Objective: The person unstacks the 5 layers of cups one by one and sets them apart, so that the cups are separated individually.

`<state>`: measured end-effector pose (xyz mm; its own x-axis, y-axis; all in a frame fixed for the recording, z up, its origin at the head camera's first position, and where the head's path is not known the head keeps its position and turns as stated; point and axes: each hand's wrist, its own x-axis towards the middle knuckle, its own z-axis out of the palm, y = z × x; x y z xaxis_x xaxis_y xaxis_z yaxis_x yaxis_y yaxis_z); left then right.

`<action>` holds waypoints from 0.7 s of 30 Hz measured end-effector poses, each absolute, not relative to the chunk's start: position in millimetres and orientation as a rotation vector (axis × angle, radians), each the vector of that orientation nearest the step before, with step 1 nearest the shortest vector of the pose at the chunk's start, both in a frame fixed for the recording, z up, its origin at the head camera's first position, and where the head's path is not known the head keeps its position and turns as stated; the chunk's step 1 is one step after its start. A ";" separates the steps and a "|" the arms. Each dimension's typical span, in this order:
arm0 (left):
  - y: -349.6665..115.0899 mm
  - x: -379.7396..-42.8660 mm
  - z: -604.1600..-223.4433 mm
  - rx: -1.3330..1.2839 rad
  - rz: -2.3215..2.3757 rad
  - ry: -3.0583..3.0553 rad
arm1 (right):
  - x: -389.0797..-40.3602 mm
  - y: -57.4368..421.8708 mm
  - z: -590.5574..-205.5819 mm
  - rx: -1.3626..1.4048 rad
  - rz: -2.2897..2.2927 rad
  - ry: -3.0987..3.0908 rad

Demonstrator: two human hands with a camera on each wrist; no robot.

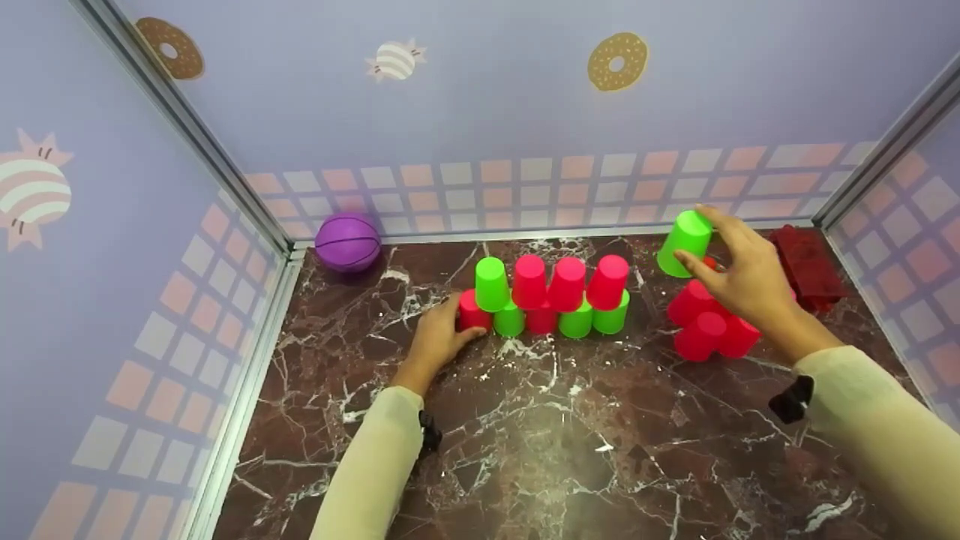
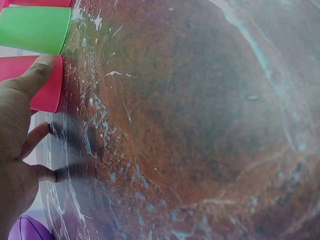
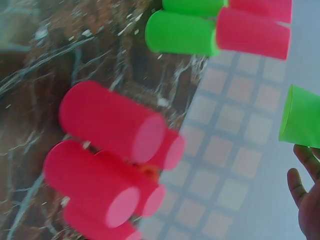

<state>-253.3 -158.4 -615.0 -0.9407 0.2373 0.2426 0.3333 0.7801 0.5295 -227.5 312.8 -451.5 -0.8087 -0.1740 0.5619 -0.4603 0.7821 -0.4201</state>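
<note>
At the left end of a two-layer row of upside-down cups, my left hand [image 1: 436, 339] holds the bottom red cup [image 2: 47, 92], thumb on its front. Its other fingers spread beside the cup. A green cup [image 1: 491, 285] and three red cups [image 1: 530, 282] form the upper layer, standing on mixed red and green cups [image 1: 576, 321]. My right hand [image 1: 750, 270] grips another upside-down green cup [image 1: 685, 244] between thumb and fingers, raised above a cluster of red cups [image 1: 701, 336] at the right. In the right wrist view, that held cup [image 3: 302, 117] is partly cut off.
A purple ball [image 1: 348, 243] sits in the back left corner. Behind the cluster at the right lies a dark red object [image 1: 808, 266]. Patterned panels [image 1: 495, 112] enclose the marbled tabletop [image 1: 525, 450] at the back and both sides.
</note>
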 end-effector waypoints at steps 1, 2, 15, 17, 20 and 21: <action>-158.4 -253.4 -615.3 -0.448 -0.885 -2.814 | -224.7 318.3 -453.2 0.457 0.757 -2.471; -154.5 -248.4 -606.0 -0.428 -0.881 -2.839 | -222.0 324.2 -455.2 0.440 0.762 -2.475; -158.3 -255.6 -613.8 -0.423 -0.866 -2.862 | -192.2 395.2 -485.1 0.249 0.691 -2.555; -163.5 -259.7 -626.1 -0.453 -0.871 -2.826 | -188.4 404.0 -490.7 0.240 0.676 -2.568; -164.5 -259.2 -628.3 -0.469 -0.882 -2.811 | -182.2 418.8 -499.7 0.214 0.682 -2.582; -164.4 -258.8 -628.1 -0.467 -0.866 -2.816 | -180.1 423.4 -502.4 0.201 0.689 -2.585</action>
<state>-258.8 -164.4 -628.1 -0.9386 0.2479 0.2397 0.3398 0.7837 0.5199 -180.1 423.4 -502.4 -0.8861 -0.0232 0.4629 -0.2504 0.8644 -0.4360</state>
